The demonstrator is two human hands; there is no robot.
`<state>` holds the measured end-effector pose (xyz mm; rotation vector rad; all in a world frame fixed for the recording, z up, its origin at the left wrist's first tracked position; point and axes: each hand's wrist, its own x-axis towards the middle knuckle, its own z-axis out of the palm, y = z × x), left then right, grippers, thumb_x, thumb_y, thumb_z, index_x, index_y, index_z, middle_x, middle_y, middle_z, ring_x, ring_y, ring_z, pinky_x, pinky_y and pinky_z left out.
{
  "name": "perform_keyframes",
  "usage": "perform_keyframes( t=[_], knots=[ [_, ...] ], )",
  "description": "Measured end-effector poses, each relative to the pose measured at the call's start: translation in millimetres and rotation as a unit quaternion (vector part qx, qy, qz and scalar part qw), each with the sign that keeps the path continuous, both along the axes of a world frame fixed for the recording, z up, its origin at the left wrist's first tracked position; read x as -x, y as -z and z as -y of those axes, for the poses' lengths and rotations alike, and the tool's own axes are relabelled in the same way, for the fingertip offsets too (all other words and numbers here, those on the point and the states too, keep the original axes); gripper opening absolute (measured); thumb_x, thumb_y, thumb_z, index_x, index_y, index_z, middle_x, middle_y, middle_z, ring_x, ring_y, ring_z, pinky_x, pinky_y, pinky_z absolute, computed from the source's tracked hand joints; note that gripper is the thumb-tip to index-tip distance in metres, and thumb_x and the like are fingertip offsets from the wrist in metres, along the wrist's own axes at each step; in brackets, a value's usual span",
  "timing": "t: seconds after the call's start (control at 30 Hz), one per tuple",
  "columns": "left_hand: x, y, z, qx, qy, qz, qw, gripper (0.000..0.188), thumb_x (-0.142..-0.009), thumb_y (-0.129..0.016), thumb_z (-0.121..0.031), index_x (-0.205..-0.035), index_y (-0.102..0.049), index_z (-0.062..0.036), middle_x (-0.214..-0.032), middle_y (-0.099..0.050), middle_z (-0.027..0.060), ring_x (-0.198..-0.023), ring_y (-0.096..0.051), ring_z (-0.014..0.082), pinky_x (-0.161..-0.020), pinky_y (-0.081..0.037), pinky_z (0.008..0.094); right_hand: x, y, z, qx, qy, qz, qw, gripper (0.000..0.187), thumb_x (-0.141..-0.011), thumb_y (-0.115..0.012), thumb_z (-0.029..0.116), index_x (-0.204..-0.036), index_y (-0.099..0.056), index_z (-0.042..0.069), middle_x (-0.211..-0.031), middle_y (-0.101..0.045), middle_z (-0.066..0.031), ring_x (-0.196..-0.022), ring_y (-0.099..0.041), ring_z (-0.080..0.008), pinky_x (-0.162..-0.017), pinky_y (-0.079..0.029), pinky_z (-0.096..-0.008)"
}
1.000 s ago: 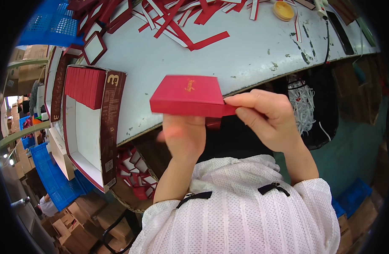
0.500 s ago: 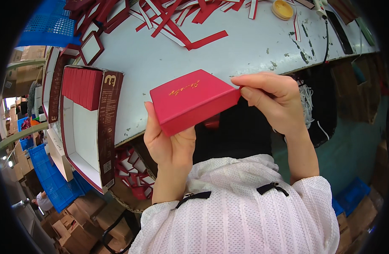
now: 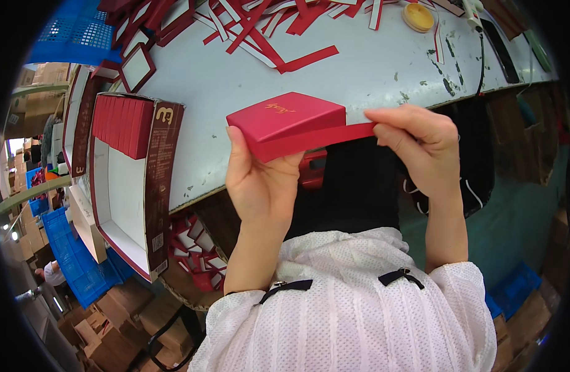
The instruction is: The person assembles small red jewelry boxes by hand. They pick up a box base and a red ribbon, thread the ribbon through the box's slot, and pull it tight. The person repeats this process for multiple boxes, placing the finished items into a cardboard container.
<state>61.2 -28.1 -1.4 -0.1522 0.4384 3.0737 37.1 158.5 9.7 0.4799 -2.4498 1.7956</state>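
Observation:
A red gift box (image 3: 286, 118) with gold lettering on its top rests in my left hand (image 3: 265, 189), whose thumb presses the near left corner while the other fingers go underneath. Along the box's front side runs a red strip (image 3: 357, 131), its free end sticking out past the right corner. My right hand (image 3: 424, 149) pinches that end between thumb and fingers, apart from the box itself. Where the strip joins the box on the left is hard to make out.
To the left stands an open carton (image 3: 163, 180) with a row of red boxes (image 3: 120, 124). Red and white strips (image 3: 307, 60) lie across the back of the white table (image 3: 204, 111). Behind them sit framed red pieces (image 3: 136, 68), a blue crate (image 3: 74, 34) and a round yellow tin (image 3: 418, 17).
My right hand has moved right, drawing the strip's end away from the box's front side. The box has shifted slightly up and right and turned in my left hand.

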Motion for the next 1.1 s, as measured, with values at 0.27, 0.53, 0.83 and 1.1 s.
perform_keyframes(
  t=[0.27,0.53,0.83,1.1],
  knots=[
    [-11.0,-9.9,2.9,-0.151,0.052,0.023,0.987,0.029,-0.088,-0.036,-0.019,-0.099,-0.047,0.0047,-0.106,-0.05,0.0188,-0.106,-0.044,0.0309,-0.094,-0.029,0.0492,2.7,1.2,10.5,0.023,-0.004,-0.027,0.999,0.019,-0.07,-0.056,-0.005,-0.087,-0.062,0.001,-0.063,-0.057,-0.005,-0.055,-0.051,-0.0081,-0.05,-0.039,-0.0172],
    [-10.0,4.2,10.5,-0.298,0.071,0.026,0.952,0.032,-0.087,-0.039,-0.022,-0.101,-0.045,0.0051,-0.108,-0.049,0.019,-0.105,-0.045,0.0305,-0.093,-0.031,0.0483,0.1,-0.8,3.9,0.208,-0.013,0.101,0.973,0.026,-0.074,-0.055,-0.003,-0.1,-0.055,0.0,-0.08,-0.056,-0.0035,-0.065,-0.051,-0.0067,-0.058,-0.041,-0.0163],
    [-0.3,50.8,7.6,-0.195,0.214,0.035,0.956,0.045,-0.089,-0.024,-0.034,-0.113,-0.038,0.0012,-0.11,-0.046,0.0192,-0.096,-0.051,0.0318,-0.081,-0.044,0.0441,-14.2,2.3,16.0,0.188,-0.002,0.003,0.982,0.019,-0.071,-0.055,-0.007,-0.089,-0.05,0.0,-0.074,-0.053,-0.0027,-0.065,-0.052,-0.0077,-0.06,-0.042,-0.0192],
    [1.4,52.4,-12.2,-0.174,0.193,0.005,0.966,0.046,-0.088,-0.021,-0.031,-0.117,-0.035,0.0028,-0.113,-0.044,0.0208,-0.102,-0.047,0.0347,-0.082,-0.043,0.0421,-19.8,3.8,27.0,0.049,0.01,-0.134,0.99,0.025,-0.065,-0.062,-0.006,-0.084,-0.048,0.002,-0.073,-0.053,-0.0076,-0.06,-0.054,-0.0171,-0.054,-0.045,-0.0239]
  ],
)
